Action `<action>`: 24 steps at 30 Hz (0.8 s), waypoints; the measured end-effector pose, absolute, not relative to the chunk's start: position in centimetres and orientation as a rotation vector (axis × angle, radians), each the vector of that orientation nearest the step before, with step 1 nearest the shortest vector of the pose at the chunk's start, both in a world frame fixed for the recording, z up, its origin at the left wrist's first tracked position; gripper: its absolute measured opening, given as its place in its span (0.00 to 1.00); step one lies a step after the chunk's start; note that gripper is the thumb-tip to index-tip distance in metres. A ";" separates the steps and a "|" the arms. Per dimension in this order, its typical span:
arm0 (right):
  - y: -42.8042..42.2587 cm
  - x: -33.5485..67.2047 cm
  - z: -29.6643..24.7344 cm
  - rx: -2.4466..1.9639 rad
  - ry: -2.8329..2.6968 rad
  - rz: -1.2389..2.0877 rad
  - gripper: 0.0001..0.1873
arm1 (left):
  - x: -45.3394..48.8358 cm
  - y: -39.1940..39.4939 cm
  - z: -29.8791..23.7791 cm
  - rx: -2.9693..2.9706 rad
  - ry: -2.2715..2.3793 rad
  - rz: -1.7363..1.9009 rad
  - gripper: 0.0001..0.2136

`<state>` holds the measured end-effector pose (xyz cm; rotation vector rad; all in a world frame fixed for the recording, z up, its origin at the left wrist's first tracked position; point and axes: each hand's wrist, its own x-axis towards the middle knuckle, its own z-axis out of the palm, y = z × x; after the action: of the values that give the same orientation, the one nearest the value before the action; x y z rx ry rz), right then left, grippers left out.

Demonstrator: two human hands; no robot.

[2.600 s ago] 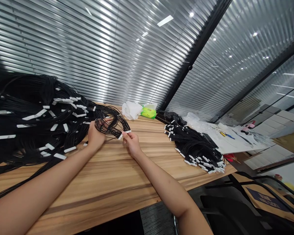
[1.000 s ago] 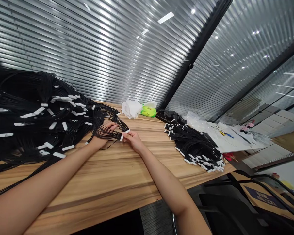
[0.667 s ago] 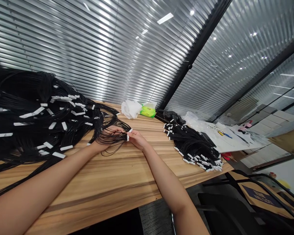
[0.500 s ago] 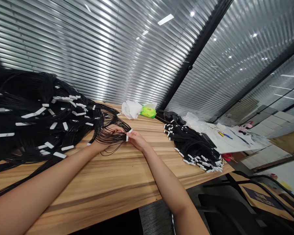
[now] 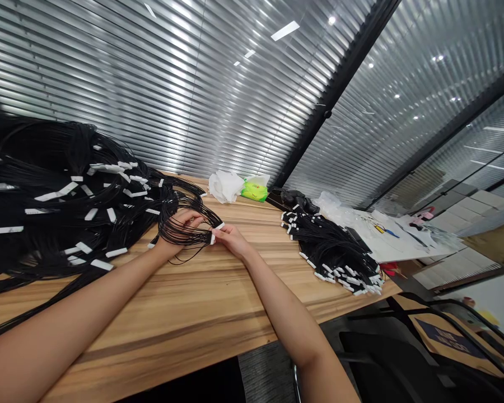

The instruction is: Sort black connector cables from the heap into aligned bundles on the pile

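- My left hand [image 5: 180, 225] is curled around a loop of thin black cables [image 5: 185, 235], just right of the large black cable heap [image 5: 46, 196].
- My right hand [image 5: 232, 240] pinches the flat white tabs [image 5: 220, 226] at the loop's end, farther from that heap.
- My hands are close together, clamped on the same loop.
- The loop's long axis runs sideways, away from the heap, so my left hand is nearer the heap.
- A smaller black cable bundle [image 5: 331, 252] lies well right of the heap, on the striped wooden table [image 5: 180, 313].

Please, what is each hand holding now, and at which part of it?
The left hand grips a bunch of black wires mid-length; the right hand pinches their white end tabs.
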<state>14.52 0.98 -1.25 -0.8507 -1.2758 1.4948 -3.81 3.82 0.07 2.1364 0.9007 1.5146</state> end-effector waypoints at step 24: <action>0.2 13.7 0.0 -0.901 -1.401 1.301 0.23 | -3.9 4.0 -0.2 2.137 0.871 1.445 0.12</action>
<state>13.73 0.22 -0.02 -0.9009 -1.4006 1.3013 -3.93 3.95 -0.20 2.1372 0.8709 1.4451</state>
